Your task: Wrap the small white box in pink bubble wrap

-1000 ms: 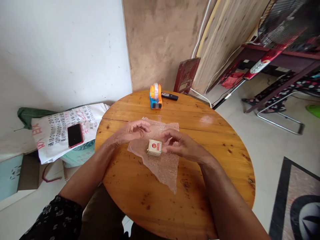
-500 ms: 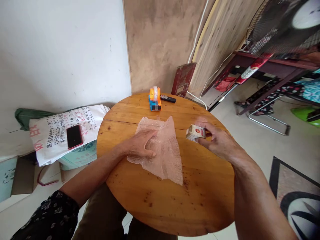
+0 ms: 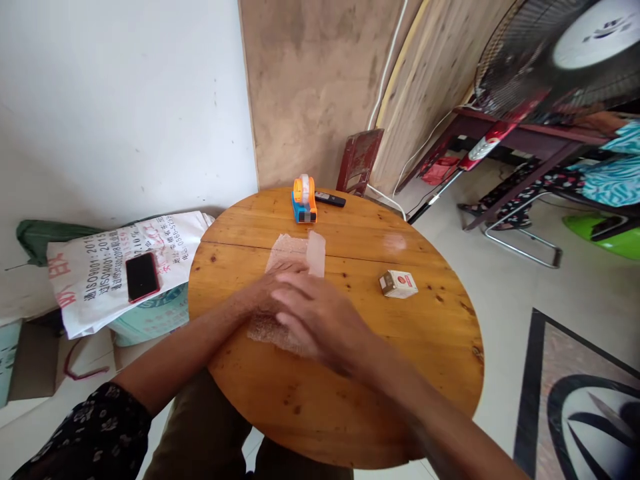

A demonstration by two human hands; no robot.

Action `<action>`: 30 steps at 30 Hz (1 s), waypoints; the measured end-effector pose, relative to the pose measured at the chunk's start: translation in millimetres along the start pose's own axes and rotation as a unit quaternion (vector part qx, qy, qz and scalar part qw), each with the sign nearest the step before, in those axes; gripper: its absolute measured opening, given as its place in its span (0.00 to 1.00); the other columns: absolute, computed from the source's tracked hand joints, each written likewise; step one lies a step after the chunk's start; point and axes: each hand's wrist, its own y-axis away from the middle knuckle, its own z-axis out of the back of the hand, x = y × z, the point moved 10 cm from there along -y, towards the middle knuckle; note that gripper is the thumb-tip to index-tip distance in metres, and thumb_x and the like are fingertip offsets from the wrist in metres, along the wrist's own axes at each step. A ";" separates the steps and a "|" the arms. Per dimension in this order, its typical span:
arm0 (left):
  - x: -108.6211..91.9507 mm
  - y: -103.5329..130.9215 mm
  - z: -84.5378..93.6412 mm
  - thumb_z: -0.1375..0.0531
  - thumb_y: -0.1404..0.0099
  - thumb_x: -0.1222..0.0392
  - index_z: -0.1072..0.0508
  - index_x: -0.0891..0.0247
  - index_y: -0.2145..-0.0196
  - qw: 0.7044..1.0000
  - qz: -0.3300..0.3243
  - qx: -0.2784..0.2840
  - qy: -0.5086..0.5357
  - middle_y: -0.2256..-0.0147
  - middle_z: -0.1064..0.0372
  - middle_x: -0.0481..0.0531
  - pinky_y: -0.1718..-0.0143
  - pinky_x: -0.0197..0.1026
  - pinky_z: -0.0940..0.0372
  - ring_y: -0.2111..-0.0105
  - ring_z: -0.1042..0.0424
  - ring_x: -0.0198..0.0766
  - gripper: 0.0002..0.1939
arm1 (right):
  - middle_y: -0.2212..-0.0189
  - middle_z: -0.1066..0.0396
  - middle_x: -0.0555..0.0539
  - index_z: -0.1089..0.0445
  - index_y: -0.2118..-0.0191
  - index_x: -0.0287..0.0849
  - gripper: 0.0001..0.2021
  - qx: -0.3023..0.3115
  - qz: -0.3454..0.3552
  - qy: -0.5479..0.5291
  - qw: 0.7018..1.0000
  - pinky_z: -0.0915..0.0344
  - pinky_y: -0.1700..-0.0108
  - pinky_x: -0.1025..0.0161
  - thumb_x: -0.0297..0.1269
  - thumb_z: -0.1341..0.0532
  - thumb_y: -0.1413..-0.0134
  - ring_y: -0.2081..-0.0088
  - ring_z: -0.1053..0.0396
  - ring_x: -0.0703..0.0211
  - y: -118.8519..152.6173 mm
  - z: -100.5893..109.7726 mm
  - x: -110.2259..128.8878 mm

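Note:
A sheet of clear bubble wrap (image 3: 283,333) lies on the round wooden table, its right part folded over to the left. My left hand (image 3: 260,293) rests flat on the wrap, its fingers partly hidden under my right hand. Somewhat smeared by motion, my right hand (image 3: 325,317) reaches across the wrap and overlaps my left hand, fingers stretched out and apart. To the right, a small white and brown box (image 3: 400,284) with a red round mark sits on the table, apart from both hands.
An orange and blue tape dispenser (image 3: 305,200) stands at the table's (image 3: 350,413) far edge beside a black box cutter-like object (image 3: 330,199). A phone (image 3: 143,277) lies on a white sack (image 3: 95,293) at left. A standing fan (image 3: 500,137) and a seated person are at right.
My right hand has let go of the small box, now on the table, and moved left onto the wrap. The wrap's right side is now folded over. My left hand stays on it.

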 end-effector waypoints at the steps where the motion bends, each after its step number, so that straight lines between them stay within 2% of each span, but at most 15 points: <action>1: 1.3 5.9 -4.5 0.46 0.34 0.46 0.33 0.55 0.46 1.000 0.001 -0.005 0.002 0.45 0.33 0.54 0.41 0.64 0.44 0.39 0.43 0.55 0.21 | 0.43 0.32 0.37 0.29 0.51 0.40 0.12 0.033 0.006 0.018 0.999 0.36 0.43 0.48 0.37 0.43 0.36 0.43 0.34 0.47 -10.9 -17.8 7.2; 2: 3.1 10.5 -6.4 0.48 0.33 0.46 0.33 0.53 0.48 1.000 0.005 -0.018 0.005 0.46 0.33 0.53 0.42 0.65 0.44 0.38 0.45 0.55 0.19 | 0.42 0.33 0.36 0.29 0.50 0.38 0.14 0.068 0.009 0.039 0.997 0.38 0.42 0.46 0.41 0.42 0.36 0.43 0.35 0.45 -20.3 -34.5 9.9; 4: 11.9 15.0 4.3 0.50 0.32 0.44 0.31 0.50 0.53 0.995 0.038 -0.093 0.020 0.48 0.33 0.52 0.43 0.66 0.43 0.37 0.48 0.54 0.16 | 0.47 0.29 0.36 0.29 0.51 0.38 0.17 0.136 -0.010 0.073 0.988 0.42 0.42 0.43 0.46 0.43 0.35 0.44 0.36 0.42 -33.7 -60.2 1.1; 5: 13.9 12.9 5.5 0.51 0.32 0.43 0.30 0.51 0.55 0.994 0.044 -0.094 0.017 0.49 0.33 0.53 0.44 0.66 0.42 0.38 0.47 0.53 0.16 | 0.49 0.28 0.36 0.28 0.51 0.38 0.18 0.164 -0.029 0.088 0.982 0.42 0.42 0.43 0.47 0.44 0.35 0.45 0.35 0.42 -37.7 -67.2 -8.5; 7: 8.3 0.9 -4.0 0.49 0.33 0.43 0.30 0.54 0.53 1.000 0.014 -0.012 0.000 0.48 0.34 0.55 0.44 0.65 0.42 0.39 0.46 0.53 0.18 | 0.50 0.27 0.35 0.29 0.51 0.38 0.19 0.190 -0.073 0.116 0.972 0.42 0.44 0.45 0.48 0.46 0.34 0.46 0.34 0.42 -40.0 -67.9 -32.4; 9: 2.8 -10.4 0.6 0.41 0.39 0.43 0.31 0.56 0.49 1.000 -0.008 0.014 -0.004 0.44 0.35 0.56 0.39 0.61 0.45 0.40 0.44 0.53 0.23 | 0.50 0.27 0.36 0.30 0.50 0.39 0.19 0.182 -0.110 0.145 0.966 0.41 0.47 0.48 0.48 0.47 0.33 0.47 0.32 0.42 -34.2 -55.6 -56.5; 11: -7.7 -16.9 0.2 0.36 0.44 0.42 0.34 0.60 0.43 0.997 -0.049 0.057 -0.033 0.40 0.38 0.61 0.36 0.60 0.50 0.38 0.44 0.55 0.35 | 0.53 0.26 0.36 0.30 0.50 0.40 0.20 0.191 -0.175 0.170 0.951 0.39 0.51 0.49 0.50 0.48 0.34 0.50 0.30 0.41 -15.5 -42.8 -86.6; 13: -13.4 -18.0 -1.1 0.35 0.46 0.38 0.38 0.63 0.37 0.991 -0.064 0.088 -0.073 0.37 0.43 0.65 0.34 0.61 0.53 0.36 0.47 0.60 0.44 | 0.53 0.26 0.36 0.32 0.48 0.40 0.18 0.240 -0.219 0.169 0.931 0.38 0.53 0.49 0.46 0.44 0.38 0.51 0.29 0.41 11.7 -40.1 -111.4; 15: -14.0 -16.9 -0.4 0.37 0.44 0.36 0.41 0.65 0.35 0.989 -0.054 0.097 -0.101 0.35 0.45 0.66 0.34 0.61 0.54 0.34 0.49 0.61 0.46 | 0.47 0.29 0.36 0.33 0.46 0.41 0.22 0.278 -0.205 0.154 0.926 0.38 0.51 0.47 0.44 0.38 0.44 0.47 0.31 0.39 33.6 -41.6 -122.0; 19: -8.8 -15.8 6.3 0.43 0.36 0.41 0.44 0.68 0.34 0.989 -0.025 0.080 -0.125 0.35 0.45 0.67 0.33 0.57 0.53 0.33 0.48 0.56 0.40 | 0.35 0.42 0.33 0.39 0.37 0.41 0.34 0.264 -0.226 0.116 0.931 0.41 0.42 0.42 0.46 0.35 0.49 0.37 0.40 0.36 57.9 -40.7 -143.1; 22: -1.9 -17.2 10.3 0.43 0.36 0.40 0.45 0.67 0.34 0.987 -0.010 0.074 -0.141 0.34 0.46 0.66 0.33 0.58 0.54 0.33 0.50 0.55 0.41 | 0.32 0.48 0.33 0.44 0.33 0.40 0.40 0.234 -0.240 0.083 0.938 0.46 0.38 0.40 0.49 0.35 0.50 0.33 0.46 0.35 63.6 -44.2 -157.6; 27: 10.7 -18.6 12.4 0.39 0.40 0.41 0.46 0.67 0.33 0.986 0.021 0.085 -0.144 0.33 0.49 0.68 0.33 0.60 0.56 0.32 0.51 0.58 0.45 | 0.33 0.46 0.32 0.41 0.34 0.41 0.40 0.163 -0.231 0.063 0.957 0.44 0.38 0.37 0.52 0.35 0.51 0.34 0.44 0.33 71.0 -43.7 -169.6; 30: 13.5 -18.4 13.2 0.39 0.40 0.42 0.46 0.69 0.33 0.986 0.027 0.088 -0.142 0.32 0.50 0.69 0.33 0.61 0.57 0.32 0.52 0.59 0.45 | 0.33 0.45 0.31 0.40 0.35 0.39 0.39 0.152 -0.227 0.073 0.959 0.43 0.39 0.36 0.52 0.35 0.50 0.35 0.44 0.32 76.6 -42.7 -168.4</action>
